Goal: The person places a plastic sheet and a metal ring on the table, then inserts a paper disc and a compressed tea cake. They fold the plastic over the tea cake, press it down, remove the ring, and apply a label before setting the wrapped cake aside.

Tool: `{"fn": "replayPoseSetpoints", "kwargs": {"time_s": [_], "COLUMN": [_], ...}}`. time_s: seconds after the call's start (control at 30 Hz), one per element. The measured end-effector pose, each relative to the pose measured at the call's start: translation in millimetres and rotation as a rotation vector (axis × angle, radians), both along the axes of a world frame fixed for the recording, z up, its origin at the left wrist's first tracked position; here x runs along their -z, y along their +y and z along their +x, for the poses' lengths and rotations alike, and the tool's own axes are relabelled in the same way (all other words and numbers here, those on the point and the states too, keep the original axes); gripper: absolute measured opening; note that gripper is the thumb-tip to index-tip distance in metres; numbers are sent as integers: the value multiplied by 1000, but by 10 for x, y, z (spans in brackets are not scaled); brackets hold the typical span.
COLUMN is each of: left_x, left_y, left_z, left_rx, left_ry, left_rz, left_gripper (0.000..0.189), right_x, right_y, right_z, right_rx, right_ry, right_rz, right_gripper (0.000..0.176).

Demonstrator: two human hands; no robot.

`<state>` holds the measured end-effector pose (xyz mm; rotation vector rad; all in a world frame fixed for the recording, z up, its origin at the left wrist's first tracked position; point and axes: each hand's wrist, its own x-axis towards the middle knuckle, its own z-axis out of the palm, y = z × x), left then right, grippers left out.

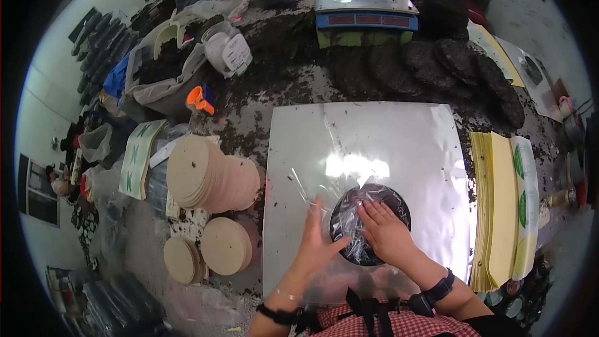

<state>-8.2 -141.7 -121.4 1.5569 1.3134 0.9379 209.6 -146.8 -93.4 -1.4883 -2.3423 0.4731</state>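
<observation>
A dark round disc (398, 203) with crinkled clear plastic film (357, 237) over it lies on the shiny metal sheet (299, 143). Flat on the film, fingers together and stretched out, rests my right hand (388, 232). My left hand (317, 240) is at the disc's left edge with thumb and fingers spread, and it holds nothing. More loose clear film lies on the sheet around my wrists. Whether the disc sits in a shallow dish is hidden by the film and my right hand.
Stacked beige round discs (190, 171) stand on the left, yellow and green printed papers (499, 212) on the right. Behind the sheet are dark round cakes (430, 65), a blue digital scale (365, 9), a clear jar (228, 50), an orange tape dispenser-like item (199, 100) and a bag of dark crumbs (162, 78).
</observation>
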Motion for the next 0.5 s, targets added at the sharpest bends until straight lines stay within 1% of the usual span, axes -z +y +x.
{"fn": "replayPoseSetpoints", "kwargs": {"time_s": [0.03, 0.07, 0.13, 0.17, 0.2, 0.23, 0.27, 0.3, 0.33, 0.37, 0.4, 0.43, 0.47, 0.5], "left_x": [135, 19, -276, -276, -236, -213, -286, -279, -269, -280, -318, -315, -314, -313], "left_y": [245, 421, 637, 650, 581, 511, 449, 433, 433, 440, 439, 434, 420, 403], "left_z": [54, 122, 259, 313, 325, 330, 355, 368, 364, 349, 350, 390, 448, 493], "left_rx": [127, 151, 355, 381, 387, 382, 411, 417, 514, 608, 659, 639, 614, 588], "left_ry": [-226, -234, -346, -354, -134, 83, 114, 107, 155, 206, 314, 317, 442, 575], "left_rz": [-98, -94, -92, -97, 183, 461, 568, 549, 561, 576, 544, 536, 542, 555], "left_gripper": [103, 103, 88, 88, 74, 60, 32, 32, 27, 22, 29, 29, 34, 38], "right_x": [-5, -4, -50, -55, -47, -55, -73, -61, 18, 10, -137, -232, -200, -157], "right_y": [-5, 1, 3, 18, 18, 29, 55, 45, -29, -62, -45, -15, 13, 1], "right_z": [28, 32, 79, 109, 137, 190, 267, 320, 298, 281, 256, 233, 166, 135], "right_rx": [-25, -33, -32, -51, -63, -39, -115, -198, -76, -77, 57, 182, 108, 91], "right_ry": [0, 23, 42, 80, 93, 94, 174, 257, 533, 537, 546, 550, 326, 334], "right_rz": [-11, -23, -67, -114, -76, -94, -141, -189, -85, -99, -102, -102, -93, -84], "right_gripper": [51, 48, 46, 45, 40, 40, 36, 33, 36, 36, 40, 45, 49, 49]}}
